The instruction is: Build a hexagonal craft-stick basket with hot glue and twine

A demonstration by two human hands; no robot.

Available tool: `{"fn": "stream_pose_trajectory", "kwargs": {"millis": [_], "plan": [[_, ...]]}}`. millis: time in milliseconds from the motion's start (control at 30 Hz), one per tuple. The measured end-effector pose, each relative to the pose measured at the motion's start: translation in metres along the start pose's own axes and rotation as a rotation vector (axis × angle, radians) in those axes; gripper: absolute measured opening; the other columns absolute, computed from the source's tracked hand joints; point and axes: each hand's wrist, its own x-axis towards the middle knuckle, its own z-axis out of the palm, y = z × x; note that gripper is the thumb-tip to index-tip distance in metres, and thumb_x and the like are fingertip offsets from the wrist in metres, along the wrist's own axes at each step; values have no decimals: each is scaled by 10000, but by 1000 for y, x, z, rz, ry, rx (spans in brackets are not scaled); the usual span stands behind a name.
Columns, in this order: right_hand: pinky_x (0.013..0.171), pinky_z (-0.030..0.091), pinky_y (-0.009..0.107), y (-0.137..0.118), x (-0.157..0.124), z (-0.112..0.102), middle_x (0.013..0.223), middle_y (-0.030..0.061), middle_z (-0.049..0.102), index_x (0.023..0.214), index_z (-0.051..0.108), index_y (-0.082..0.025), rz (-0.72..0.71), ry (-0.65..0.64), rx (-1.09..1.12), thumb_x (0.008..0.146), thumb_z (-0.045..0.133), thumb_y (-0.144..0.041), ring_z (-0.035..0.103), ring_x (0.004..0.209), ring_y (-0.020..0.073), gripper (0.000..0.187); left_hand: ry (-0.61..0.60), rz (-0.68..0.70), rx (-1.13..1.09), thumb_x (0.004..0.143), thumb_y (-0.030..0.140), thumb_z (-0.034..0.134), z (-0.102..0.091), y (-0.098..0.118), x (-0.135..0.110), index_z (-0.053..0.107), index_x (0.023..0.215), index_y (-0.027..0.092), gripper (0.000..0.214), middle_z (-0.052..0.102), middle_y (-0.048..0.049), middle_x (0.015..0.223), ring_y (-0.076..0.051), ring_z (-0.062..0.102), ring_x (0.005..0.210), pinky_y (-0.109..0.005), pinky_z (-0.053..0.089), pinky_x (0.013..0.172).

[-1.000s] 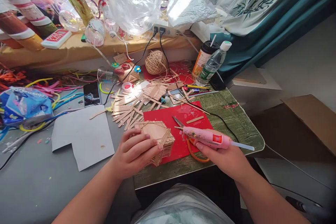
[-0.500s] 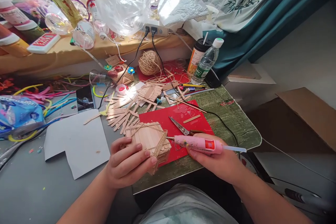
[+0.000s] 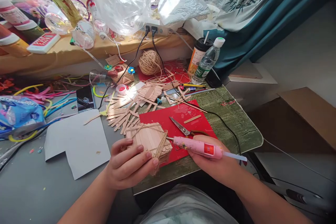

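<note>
My left hand point(image 3: 132, 164) is wrapped round a small box of wooden craft sticks point(image 3: 147, 138), tilted so its planked face shows. Twine point(image 3: 160, 144) runs along the edges of that face and crosses its right corner. In my right hand point(image 3: 212, 161) is a pink hot glue gun point(image 3: 196, 146) with a clear glue stick point(image 3: 235, 156) poking out of its back. The gun's nozzle meets or nearly touches the twine at the box's right side. Beneath lies a red sheet point(image 3: 194, 112) bearing scissors point(image 3: 180, 126) and a single craft stick point(image 3: 192, 119).
Loose craft sticks point(image 3: 122, 115) spread behind the box, near a ball of twine point(image 3: 149, 62). A water bottle point(image 3: 207, 61) and a lidded cup point(image 3: 196, 56) stand at the back right. A black cord point(image 3: 223, 116) trails over the table. White card point(image 3: 78, 143) lies left.
The glue gun has tipped slightly, its rear end a little lower. The box and my left hand have barely shifted.
</note>
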Motion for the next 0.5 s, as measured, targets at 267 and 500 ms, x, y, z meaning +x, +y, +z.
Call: {"fn": "stream_pose_trajectory", "kwargs": {"millis": [267, 500], "plan": [[576, 383, 309, 5, 0, 2, 688, -27, 500, 719, 466, -238, 16, 21, -17, 981, 646, -320, 478, 625, 151, 328, 0, 0, 18, 873, 149, 796, 0, 0, 4, 764, 902, 315, 171, 715, 11, 996, -166, 658, 971, -442, 569, 1082], [560, 395, 304, 0, -1, -1, 693, -16, 529, 720, 506, -239, 33, 26, -31, 980, 653, -328, 493, 623, 152, 312, -2, -8, 2, 859, 122, 804, -1, -1, -1, 769, 898, 311, 196, 709, 1, 967, -177, 660, 973, -452, 568, 1082]]}}
